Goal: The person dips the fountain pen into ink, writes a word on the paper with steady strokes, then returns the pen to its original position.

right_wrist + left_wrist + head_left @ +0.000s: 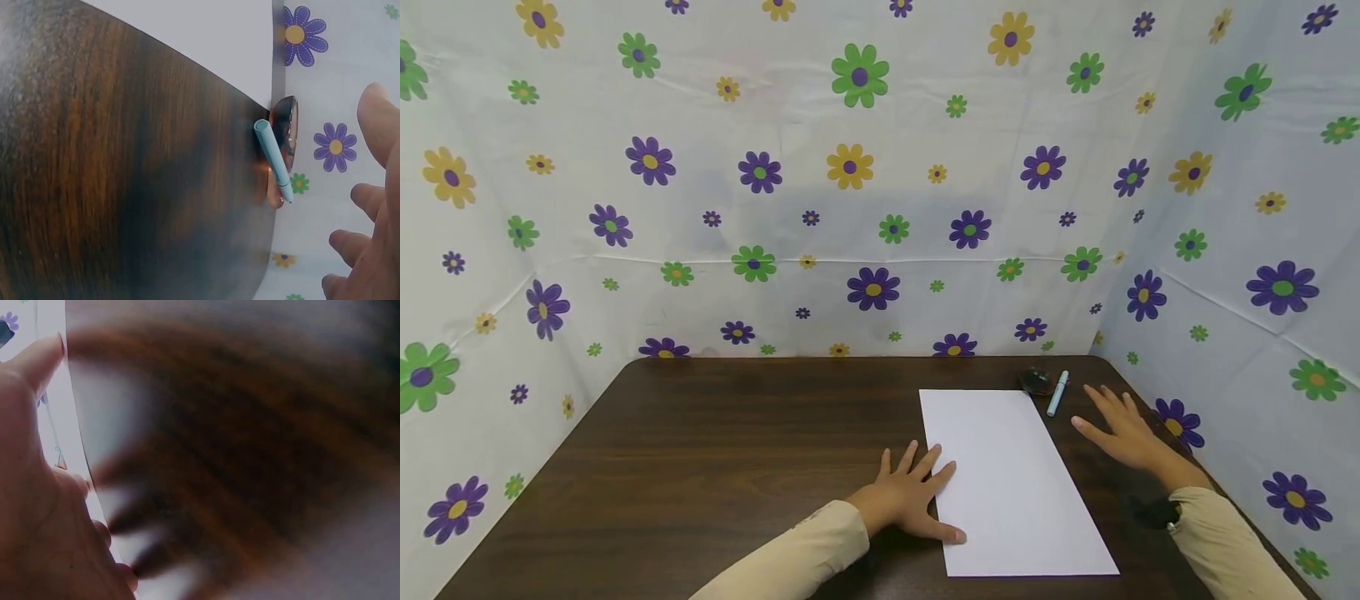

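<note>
A blank white sheet of paper lies on the dark wooden table. My left hand, fingers spread, rests at the paper's left edge, with thumb and fingertips on the sheet. To the right of the paper, my right hand is held with spread fingers and nothing in it. Just beyond its fingertips lies a light blue capped marker, also seen in the right wrist view as a pale blue marker. Beside the marker, near the paper's far right corner, sits a dark, shiny rounded object.
The brown table reaches back to a white flower-printed cloth hung behind and along both sides. The right-hand cloth stands close to my right forearm. A dark band is around the right wrist.
</note>
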A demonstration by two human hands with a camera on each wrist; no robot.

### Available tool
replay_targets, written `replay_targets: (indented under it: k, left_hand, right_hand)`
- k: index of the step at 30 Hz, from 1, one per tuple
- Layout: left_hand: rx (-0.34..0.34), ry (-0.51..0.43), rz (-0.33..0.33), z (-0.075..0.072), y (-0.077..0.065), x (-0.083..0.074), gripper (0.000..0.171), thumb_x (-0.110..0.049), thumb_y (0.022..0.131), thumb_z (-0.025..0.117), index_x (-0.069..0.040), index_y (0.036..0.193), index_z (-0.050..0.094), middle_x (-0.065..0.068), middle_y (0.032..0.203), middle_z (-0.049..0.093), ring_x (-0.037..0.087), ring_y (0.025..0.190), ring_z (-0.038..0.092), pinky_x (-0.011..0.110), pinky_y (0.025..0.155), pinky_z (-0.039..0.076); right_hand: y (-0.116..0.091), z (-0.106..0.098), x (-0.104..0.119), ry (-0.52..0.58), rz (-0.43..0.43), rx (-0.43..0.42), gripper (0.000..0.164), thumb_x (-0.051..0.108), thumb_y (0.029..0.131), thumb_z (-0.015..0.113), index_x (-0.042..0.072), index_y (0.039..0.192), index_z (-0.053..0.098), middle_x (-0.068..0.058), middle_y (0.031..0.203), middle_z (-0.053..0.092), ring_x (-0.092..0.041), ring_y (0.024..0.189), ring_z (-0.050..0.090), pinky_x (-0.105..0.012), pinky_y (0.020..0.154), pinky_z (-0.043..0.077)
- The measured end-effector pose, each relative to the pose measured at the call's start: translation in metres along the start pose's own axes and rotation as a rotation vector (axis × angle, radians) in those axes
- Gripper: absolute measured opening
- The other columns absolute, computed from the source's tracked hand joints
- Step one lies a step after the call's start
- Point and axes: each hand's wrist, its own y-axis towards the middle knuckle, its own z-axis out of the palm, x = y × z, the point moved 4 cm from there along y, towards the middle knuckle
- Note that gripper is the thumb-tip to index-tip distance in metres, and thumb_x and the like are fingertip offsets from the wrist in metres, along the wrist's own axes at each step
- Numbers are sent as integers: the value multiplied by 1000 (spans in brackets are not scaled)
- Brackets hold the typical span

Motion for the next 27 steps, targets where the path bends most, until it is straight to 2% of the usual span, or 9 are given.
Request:
replay_targets:
  k: [4, 9, 12, 17, 21, 23, 25, 27]
  left_hand:
    - [-12, 2, -1, -1, -2, 0, 95, -79, 76, 53, -36, 154, 17, -4, 162, 4, 33, 148, 2, 66, 111, 2]
    - [-19, -4, 3, -2, -4, -1, 95, -78, 76, 53, -36, 153, 18, -4, 162, 5, 33, 148, 2, 66, 111, 2]
    - [-11, -13, 4, -1, -4, -2, 95, -78, 76, 53, -37, 153, 17, -4, 162, 4, 33, 148, 1, 66, 111, 0]
    - [17, -39, 6, 1, -2, -2, 94, -78, 77, 53, -38, 153, 14, -5, 162, 1, 32, 148, -3, 65, 111, -4]
    - [27, -51, 2, 2, -2, -1, 94, -77, 77, 53, -39, 153, 13, -6, 162, 0, 32, 148, -5, 65, 111, -5]
    - [24, -52, 1, 1, -2, -1, 93, -77, 78, 53, -39, 153, 13, -6, 162, 0, 32, 148, -4, 65, 111, -5]
    - [23, -51, 1, 1, -2, 0, 93, -76, 78, 53, -40, 153, 13, -6, 162, 0, 32, 148, -4, 66, 110, -5]
    - [23, -49, 3, 0, -2, 1, 93, -76, 78, 53, -40, 153, 13, -6, 162, 0, 32, 148, -4, 66, 110, -4]
  right_hand:
    - [5, 4, -2, 73, 30, 13, 80, 46, 98, 47, -6, 149, 15, -44, 147, 8, -64, 132, -4, -81, 94, 6]
    - [15, 9, -8, 212, 158, -4, 80, 49, 99, 43, -4, 150, 12, -41, 147, 15, -64, 130, 15, -77, 96, 20]
    - [20, 16, -11, 374, 237, -15, 80, 49, 100, 40, -6, 150, 9, -41, 147, 15, -60, 132, 18, -70, 101, 25]
    - [32, 32, -17, 698, 353, -82, 75, 39, 103, 40, -8, 150, 6, -35, 153, 8, -49, 140, 16, -55, 110, 25]
    - [41, 42, -20, 855, 447, -170, 65, 27, 103, 40, -9, 149, 11, -31, 154, 14, -39, 140, 25, -46, 112, 26]
    - [45, 45, -21, 868, 505, -218, 61, 24, 103, 41, -9, 148, 17, -30, 151, 23, -32, 130, 40, -40, 110, 31]
    - [48, 47, -22, 857, 560, -275, 58, 22, 101, 45, -9, 146, 26, -28, 147, 32, -16, 111, 53, -29, 104, 41]
    - [51, 47, -21, 834, 592, -319, 55, 20, 99, 48, -10, 144, 33, -27, 142, 40, -3, 91, 53, -17, 89, 49]
